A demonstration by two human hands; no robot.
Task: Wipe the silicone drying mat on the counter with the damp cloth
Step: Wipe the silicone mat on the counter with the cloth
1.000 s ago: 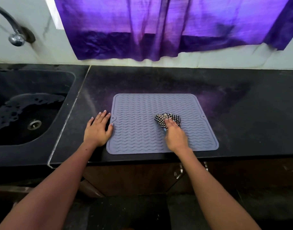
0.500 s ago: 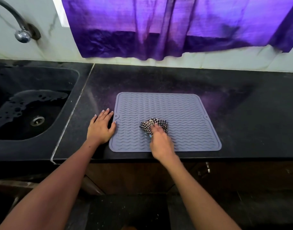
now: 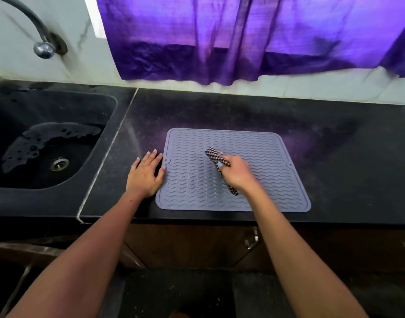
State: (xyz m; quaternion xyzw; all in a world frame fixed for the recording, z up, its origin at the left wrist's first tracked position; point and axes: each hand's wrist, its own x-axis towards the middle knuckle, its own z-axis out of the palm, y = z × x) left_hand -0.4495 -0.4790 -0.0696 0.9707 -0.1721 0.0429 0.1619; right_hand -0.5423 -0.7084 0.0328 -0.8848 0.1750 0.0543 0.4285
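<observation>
A grey silicone drying mat point(image 3: 261, 148) with wavy ribs lies flat on the black counter point(image 3: 346, 157), close to the front edge. My right hand point(image 3: 239, 174) is over the middle of the mat and grips a black-and-white checked cloth point(image 3: 214, 156). The cloth is stretched into a long strip that sticks out past my fingers and under my palm. My left hand point(image 3: 145, 174) lies flat on the counter at the mat's left edge, fingers straight, thumb touching the mat's rim.
A dark sink point(image 3: 47, 143) with a wet patch and a drain sits to the left, under a tap point(image 3: 44, 49). A purple curtain point(image 3: 242, 37) hangs over the back wall. Cabinet doors with a metal handle point(image 3: 252, 241) stand below the counter edge.
My right hand swept left across the mat, then came back toward the middle. The cloth went from a bunched wad under my fingers to a long strip in my grip. My left hand stayed put.
</observation>
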